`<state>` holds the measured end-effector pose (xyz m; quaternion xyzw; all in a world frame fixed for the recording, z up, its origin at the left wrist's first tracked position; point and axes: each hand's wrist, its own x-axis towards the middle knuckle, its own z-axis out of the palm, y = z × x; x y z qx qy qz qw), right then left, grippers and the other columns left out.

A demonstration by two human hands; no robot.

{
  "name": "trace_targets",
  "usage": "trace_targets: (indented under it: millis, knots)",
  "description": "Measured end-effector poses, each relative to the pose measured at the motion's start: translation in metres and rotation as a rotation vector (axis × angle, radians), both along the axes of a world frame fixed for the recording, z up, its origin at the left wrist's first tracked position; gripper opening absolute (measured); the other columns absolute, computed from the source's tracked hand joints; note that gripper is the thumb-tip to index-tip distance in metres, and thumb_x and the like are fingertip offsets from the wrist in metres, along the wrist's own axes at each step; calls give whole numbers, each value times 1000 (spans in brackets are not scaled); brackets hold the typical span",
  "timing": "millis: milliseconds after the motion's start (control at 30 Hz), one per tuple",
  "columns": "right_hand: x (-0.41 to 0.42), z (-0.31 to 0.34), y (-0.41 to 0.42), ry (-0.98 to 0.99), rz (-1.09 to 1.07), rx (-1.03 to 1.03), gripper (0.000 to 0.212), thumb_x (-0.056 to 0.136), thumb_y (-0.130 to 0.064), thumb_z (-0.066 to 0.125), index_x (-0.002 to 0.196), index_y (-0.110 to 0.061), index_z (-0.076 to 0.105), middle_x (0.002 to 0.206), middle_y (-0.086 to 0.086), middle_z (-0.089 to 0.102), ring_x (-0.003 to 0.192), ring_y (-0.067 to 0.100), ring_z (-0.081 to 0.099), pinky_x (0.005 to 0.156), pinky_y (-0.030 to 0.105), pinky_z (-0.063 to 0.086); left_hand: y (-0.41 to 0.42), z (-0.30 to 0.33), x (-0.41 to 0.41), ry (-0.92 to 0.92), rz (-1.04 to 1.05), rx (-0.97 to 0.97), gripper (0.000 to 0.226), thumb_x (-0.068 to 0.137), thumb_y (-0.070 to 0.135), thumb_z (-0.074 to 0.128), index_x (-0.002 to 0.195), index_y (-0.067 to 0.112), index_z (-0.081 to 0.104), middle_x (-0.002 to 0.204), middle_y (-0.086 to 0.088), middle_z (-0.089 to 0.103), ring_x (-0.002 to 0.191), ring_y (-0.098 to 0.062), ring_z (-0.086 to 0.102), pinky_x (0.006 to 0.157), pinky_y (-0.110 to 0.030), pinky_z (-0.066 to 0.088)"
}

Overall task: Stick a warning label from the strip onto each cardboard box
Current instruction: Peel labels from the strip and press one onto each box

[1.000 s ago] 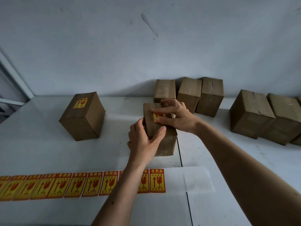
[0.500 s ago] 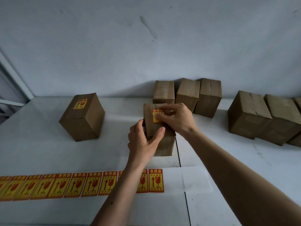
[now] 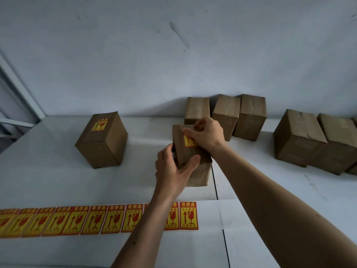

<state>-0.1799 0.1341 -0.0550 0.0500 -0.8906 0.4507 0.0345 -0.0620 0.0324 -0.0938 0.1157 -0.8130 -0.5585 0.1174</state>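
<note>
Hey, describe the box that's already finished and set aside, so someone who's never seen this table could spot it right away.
Start at the white table and look to its far left part, away from the wall. The finished box stands there alone, left of the box being held. Unlike the plain boxes along the wall, its top already carries a yellow and red warning label, and no hand touches it.

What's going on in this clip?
A person is labelling cardboard boxes on a white table. The left hand steadies the middle box while the right hand presses a yellow-and-red warning label onto its top. The box on the left already carries a label. The boxes along the wall show none. The label strip lies near the front edge.
</note>
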Motion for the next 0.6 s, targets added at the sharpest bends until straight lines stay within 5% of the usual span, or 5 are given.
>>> trace_targets:
  millis: [133, 333, 433, 500, 600]
  knots:
    - [2, 8, -3, -42, -40, -30, 46, 69, -49, 78, 100, -19, 62, 104, 4, 64, 92, 16, 63, 80, 37, 58, -1, 0, 0, -2, -10, 22, 106, 46, 94, 52, 134, 38, 36, 128, 10, 39, 121, -19, 47, 94, -48, 52]
    - [29, 10, 35, -306, 187, -448, 45, 76, -7, 76, 116, -7, 55, 115, 10, 63, 106, 24, 64, 91, 39, 55, -3, 2, 5, 7, 40, 9, 97, 57, 83, 60, 136, 31, 40, 129, 5, 43, 118, -14, 49, 87, -32, 55]
    - [42, 6, 63, -437, 383, -479, 48, 78, -14, 75, 121, -10, 54, 123, 12, 60, 113, 26, 61, 99, 42, 50, -3, 7, 12, 59, 81, -95, 86, 63, 71, 59, 133, 23, 45, 125, 3, 49, 104, -4, 48, 69, -8, 41]
    - [47, 2, 75, -459, 550, -425, 62, 71, -27, 79, 127, -15, 55, 128, 6, 60, 117, 24, 60, 101, 42, 49, -5, 10, 18, 82, 84, -165, 85, 64, 69, 57, 132, 20, 46, 125, 1, 52, 102, -3, 47, 66, -4, 34]
    - [53, 2, 71, -421, 651, -322, 66, 72, -22, 79, 133, -20, 54, 128, 0, 61, 112, 19, 63, 92, 36, 54, -17, 13, 26, 83, 106, -244, 86, 64, 69, 55, 132, 18, 48, 125, -2, 53, 103, -5, 46, 66, -6, 32]
